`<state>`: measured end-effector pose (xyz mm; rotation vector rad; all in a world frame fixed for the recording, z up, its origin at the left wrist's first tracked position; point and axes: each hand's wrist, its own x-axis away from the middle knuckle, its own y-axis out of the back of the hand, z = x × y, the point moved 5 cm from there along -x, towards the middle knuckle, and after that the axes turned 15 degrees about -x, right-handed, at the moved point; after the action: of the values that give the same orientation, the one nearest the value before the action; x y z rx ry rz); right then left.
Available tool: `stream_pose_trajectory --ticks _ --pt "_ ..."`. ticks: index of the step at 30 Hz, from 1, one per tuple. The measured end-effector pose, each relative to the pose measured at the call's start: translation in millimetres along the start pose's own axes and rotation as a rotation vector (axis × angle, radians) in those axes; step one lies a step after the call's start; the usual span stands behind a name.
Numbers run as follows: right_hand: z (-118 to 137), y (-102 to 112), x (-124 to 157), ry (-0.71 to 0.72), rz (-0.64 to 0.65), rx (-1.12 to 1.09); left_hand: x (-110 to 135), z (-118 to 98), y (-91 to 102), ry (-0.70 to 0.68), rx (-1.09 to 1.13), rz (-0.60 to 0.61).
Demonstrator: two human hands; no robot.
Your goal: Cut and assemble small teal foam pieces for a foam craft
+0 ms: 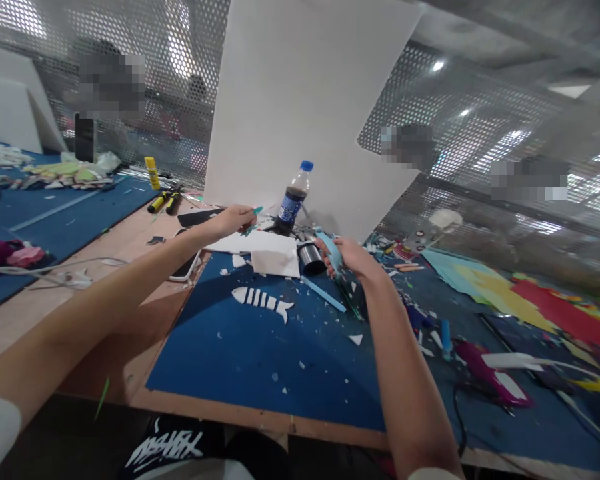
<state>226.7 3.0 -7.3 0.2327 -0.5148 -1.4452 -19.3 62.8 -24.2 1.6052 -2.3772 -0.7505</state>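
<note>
My left hand (236,219) is stretched far forward, fingers pinched on a small teal tool or strip (254,215) above a white sheet (275,257). My right hand (347,259) is closed around a light blue curved foam piece (330,248), next to a dark metal can (311,259). A white fish-skeleton cutout (261,301) lies on the blue cutting mat (260,360) between my arms. A light blue strip (324,295) lies beside it. White scraps are scattered over the mat.
A cola bottle with a blue cap (293,198) stands before a large white board (305,113). Yellow tools (164,200) and a phone (200,217) lie left. Coloured paper sheets (520,293) and a glue gun (490,373) lie right. People sit behind the mesh screen.
</note>
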Motion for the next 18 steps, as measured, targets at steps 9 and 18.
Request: stream_pose_trajectory --ticks 9,18 --pt "-34.2 76.5 -18.4 -0.027 -0.459 0.637 -4.3 13.0 -11.6 0.005 -0.117 0.089" --pt "-67.0 71.6 -34.3 -0.036 -0.585 0.76 1.4 16.2 -22.6 -0.036 -0.215 0.202"
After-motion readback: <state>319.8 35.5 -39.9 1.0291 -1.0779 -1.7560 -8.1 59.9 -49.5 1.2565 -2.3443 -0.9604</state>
